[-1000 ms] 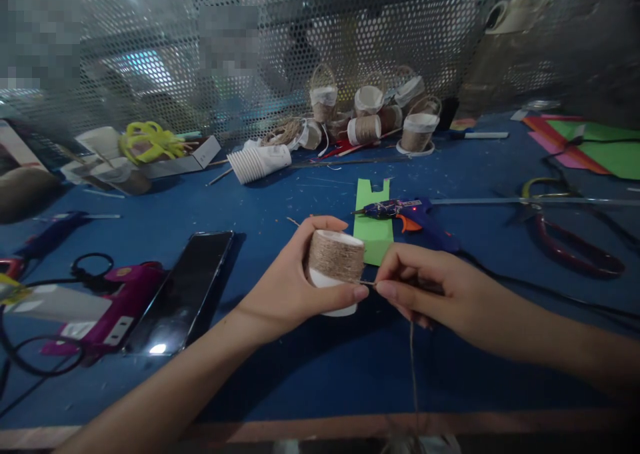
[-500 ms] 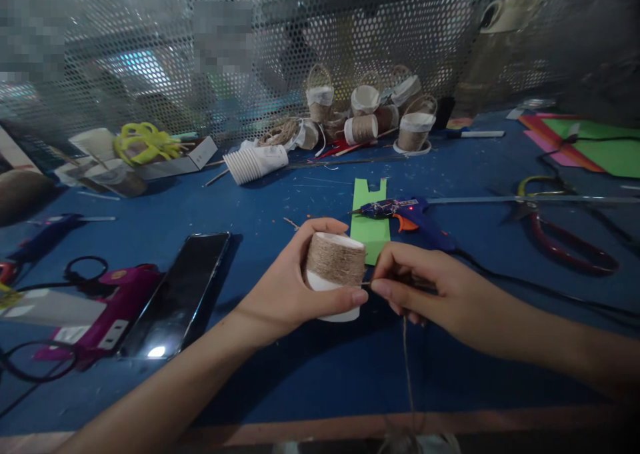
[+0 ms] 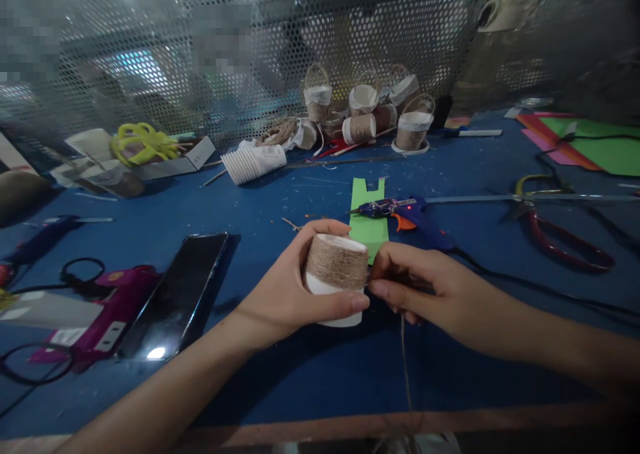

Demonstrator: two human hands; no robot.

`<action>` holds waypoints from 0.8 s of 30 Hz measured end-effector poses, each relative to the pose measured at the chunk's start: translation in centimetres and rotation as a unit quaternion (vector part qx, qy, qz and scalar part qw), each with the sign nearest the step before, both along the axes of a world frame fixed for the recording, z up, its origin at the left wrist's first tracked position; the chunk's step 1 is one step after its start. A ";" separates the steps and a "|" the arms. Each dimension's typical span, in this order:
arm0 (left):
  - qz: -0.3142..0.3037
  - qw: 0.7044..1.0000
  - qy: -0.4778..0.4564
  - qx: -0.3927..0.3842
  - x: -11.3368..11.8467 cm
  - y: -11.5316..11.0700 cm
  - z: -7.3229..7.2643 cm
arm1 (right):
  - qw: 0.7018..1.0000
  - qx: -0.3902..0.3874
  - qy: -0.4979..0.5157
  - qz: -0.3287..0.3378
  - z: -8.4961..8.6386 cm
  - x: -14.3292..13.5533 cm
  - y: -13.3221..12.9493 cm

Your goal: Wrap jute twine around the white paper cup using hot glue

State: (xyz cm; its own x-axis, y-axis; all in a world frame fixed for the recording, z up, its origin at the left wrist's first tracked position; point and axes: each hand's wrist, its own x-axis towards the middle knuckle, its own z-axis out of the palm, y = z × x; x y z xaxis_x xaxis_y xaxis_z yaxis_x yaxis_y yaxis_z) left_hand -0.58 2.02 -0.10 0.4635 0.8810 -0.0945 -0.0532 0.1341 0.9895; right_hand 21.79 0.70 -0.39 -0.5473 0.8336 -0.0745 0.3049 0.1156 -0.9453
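My left hand [image 3: 310, 284] is wrapped round a white paper cup [image 3: 336, 277], tilted slightly, with its thumb across the front. Brown twine is wound in tight rows over part of the cup; the lower part is bare white. Close by on the right, my right hand [image 3: 413, 281] pinches the twine [image 3: 404, 354] beside the cup wall. The loose strand hangs from that hand down past the table's front edge. Just beyond the hands, a blue glue gun [image 3: 400, 211] with an orange trigger lies across a green paper piece [image 3: 369, 231].
A phone [image 3: 175, 301] and a magenta glue gun [image 3: 113, 307] lie at left. Stacked paper cups [image 3: 254, 164] and several twine-wrapped baskets [image 3: 413, 131] stand at the back, before a perforated metal screen [image 3: 280, 47]. Red-handled scissors [image 3: 565, 241] and coloured sheets [image 3: 595, 144] are at right.
The right hand has come slightly closer to the cup, and the twine stretch between them is shorter. The cup has shifted very slightly; the left hand keeps its hold.
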 end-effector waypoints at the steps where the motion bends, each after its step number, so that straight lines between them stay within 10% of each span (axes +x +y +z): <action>1: -0.003 1.000 -0.001 0.001 0.0 0.0 0.0 | 1.000 0.000 -0.002 0.001 0.0 0.0 0.0; 24: -0.005 1.000 -0.015 -0.003 0.2 0.0 -0.2 | 0.999 -0.028 0.018 0.003 0.1 -0.2 -0.1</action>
State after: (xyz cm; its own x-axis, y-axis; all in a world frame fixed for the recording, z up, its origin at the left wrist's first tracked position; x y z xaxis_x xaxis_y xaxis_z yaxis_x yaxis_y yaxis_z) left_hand -0.41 2.00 -0.25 0.4755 0.8755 -0.0857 -0.0812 0.1407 0.9867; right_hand 21.57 0.64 -0.33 -0.5560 0.8251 -0.1009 0.2705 0.0647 -0.9605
